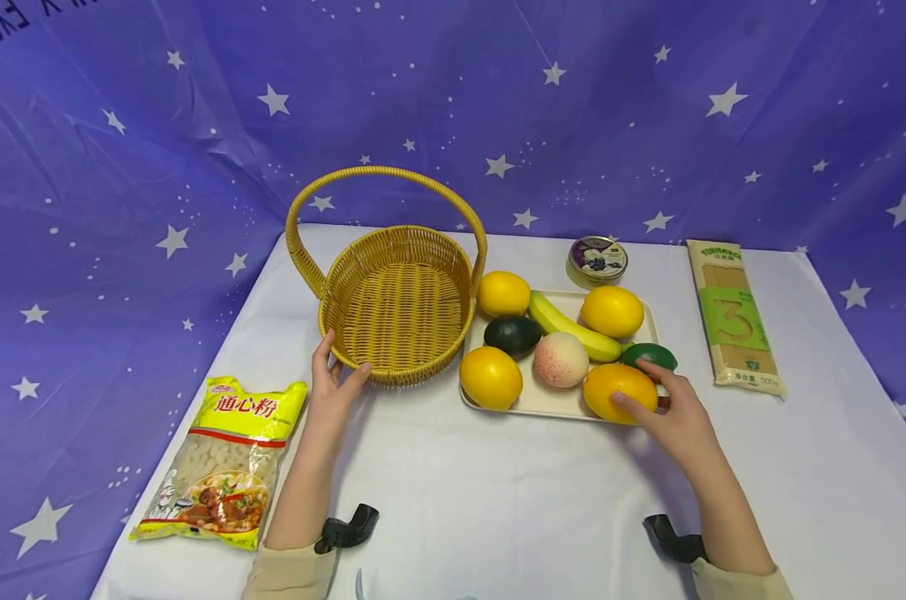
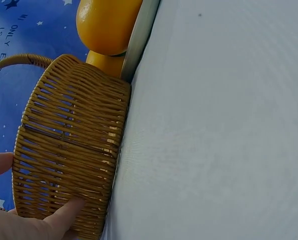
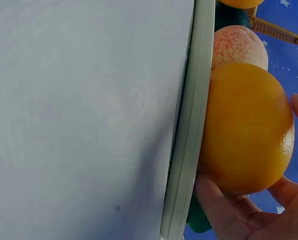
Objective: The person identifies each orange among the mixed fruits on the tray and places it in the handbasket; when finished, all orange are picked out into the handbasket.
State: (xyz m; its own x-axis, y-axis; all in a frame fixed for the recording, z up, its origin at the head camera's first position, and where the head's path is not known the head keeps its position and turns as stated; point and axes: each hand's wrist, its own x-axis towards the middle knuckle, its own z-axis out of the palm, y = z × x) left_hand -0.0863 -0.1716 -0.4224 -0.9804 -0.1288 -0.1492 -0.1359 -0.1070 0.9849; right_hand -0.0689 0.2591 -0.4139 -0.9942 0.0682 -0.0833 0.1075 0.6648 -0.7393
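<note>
My right hand (image 1: 681,421) grips the yellow fruit (image 1: 610,390) by its right end, at the near right corner of the tray (image 1: 531,410). The fruit's long axis lies left to right, roughly parallel to the tray's near edge. My left hand (image 1: 332,385), fingers spread, rests against the basket (image 1: 415,373).

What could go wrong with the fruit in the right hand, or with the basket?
The shiny, rounded orange-yellow fruit might slip from the grip of the right hand and roll over the low rim of the tray. The peach sits close beside it, so it could get nudged. The left hand holds the basket at one side, so a hard tug might tip it.
</note>
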